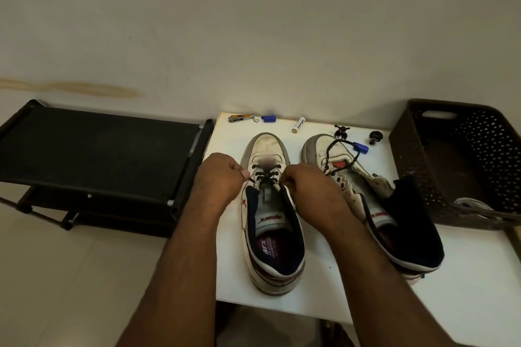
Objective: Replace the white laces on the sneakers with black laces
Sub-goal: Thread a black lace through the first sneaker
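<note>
white table (465, 276) against pale wall (253, 22), left hand (218, 175) and right hand (306, 182) each pinching black lace (265, 177) on left sneaker (272, 222), black rack (93, 155) left, brown basket (451, 160) right

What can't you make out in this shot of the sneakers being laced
Head view, the only one:
- Fingertips of the left hand and right hand: curled under, hidden by the knuckles.
- Upper eyelets of the left sneaker: covered by both hands.
- Basket: right side cut off by the frame edge.
- Battery label: too small.
</note>
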The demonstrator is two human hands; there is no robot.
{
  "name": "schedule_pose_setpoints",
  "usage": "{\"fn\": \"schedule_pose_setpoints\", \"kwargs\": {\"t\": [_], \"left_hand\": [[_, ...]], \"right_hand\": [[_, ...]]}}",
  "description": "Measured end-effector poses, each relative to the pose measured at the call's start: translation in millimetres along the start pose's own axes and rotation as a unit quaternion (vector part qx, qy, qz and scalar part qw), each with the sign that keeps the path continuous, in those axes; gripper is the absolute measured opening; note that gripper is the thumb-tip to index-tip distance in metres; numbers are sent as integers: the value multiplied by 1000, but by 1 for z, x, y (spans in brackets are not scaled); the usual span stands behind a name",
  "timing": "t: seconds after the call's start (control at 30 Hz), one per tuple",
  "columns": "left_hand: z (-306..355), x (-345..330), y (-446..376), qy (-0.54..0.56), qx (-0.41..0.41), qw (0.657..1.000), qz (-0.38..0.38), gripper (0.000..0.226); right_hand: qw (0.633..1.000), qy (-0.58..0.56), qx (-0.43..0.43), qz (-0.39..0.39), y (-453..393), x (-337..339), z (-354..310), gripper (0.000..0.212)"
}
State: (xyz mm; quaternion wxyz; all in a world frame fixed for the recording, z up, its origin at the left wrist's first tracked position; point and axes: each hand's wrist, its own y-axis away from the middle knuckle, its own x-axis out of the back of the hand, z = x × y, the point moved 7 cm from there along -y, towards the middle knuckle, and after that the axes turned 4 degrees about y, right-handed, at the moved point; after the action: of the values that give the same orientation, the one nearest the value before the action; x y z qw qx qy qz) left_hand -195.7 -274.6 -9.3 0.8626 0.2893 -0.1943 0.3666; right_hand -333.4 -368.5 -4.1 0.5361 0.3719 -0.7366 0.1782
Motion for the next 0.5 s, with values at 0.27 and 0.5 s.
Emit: {"fn": "schedule_pose_setpoints", "kwargs": {"t": [0.27,0.5], "left_hand": [[6,15,6,-51,-49,994,84,4],[56,0,26,46,-194,979,35,9]], "right_hand": [[992,-108,-19,64,-3,-3,13,19],[732,-674,-89,-36,3,17,-6,60]]}}
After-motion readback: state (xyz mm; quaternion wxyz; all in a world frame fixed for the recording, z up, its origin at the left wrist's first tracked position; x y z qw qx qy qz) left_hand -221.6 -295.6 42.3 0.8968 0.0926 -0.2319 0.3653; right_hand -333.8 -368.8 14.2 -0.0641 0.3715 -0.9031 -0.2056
